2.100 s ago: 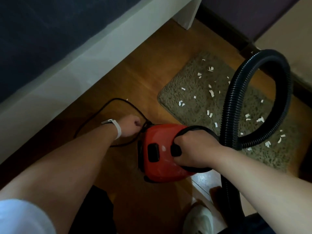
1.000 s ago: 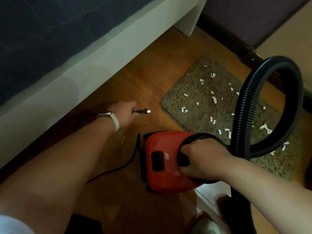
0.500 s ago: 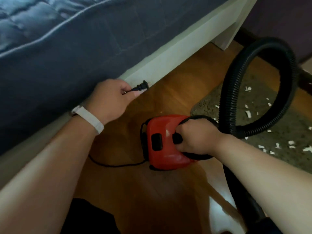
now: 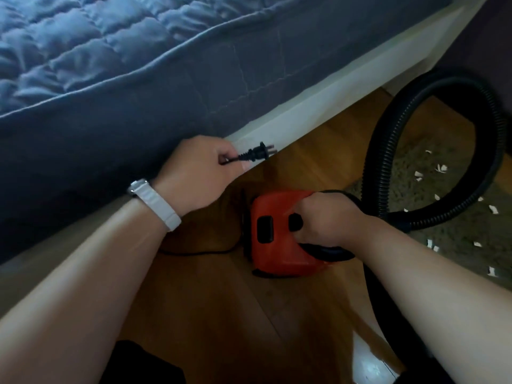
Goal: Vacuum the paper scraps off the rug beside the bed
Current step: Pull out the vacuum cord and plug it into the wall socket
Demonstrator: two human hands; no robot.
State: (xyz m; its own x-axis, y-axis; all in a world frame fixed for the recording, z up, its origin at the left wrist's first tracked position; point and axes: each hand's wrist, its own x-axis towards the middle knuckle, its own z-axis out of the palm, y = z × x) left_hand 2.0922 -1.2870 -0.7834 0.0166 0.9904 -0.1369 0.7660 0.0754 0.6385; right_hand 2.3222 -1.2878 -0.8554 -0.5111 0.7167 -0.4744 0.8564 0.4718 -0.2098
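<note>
A blue-grey quilted cover (image 4: 91, 51) lies over the mattress, its piped edge running down toward the right and its side panel hanging in shadow. Below it shows the pale side board (image 4: 346, 79) of the frame. The wooden floor (image 4: 235, 314) is warm brown, with a bright patch of reflected light near the bottom right. A white wristband (image 4: 155, 203) sits on one wrist.

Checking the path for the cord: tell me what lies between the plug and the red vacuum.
Head view: only bare wooden floor separates the plug in the left hand from the vacuum.
</note>
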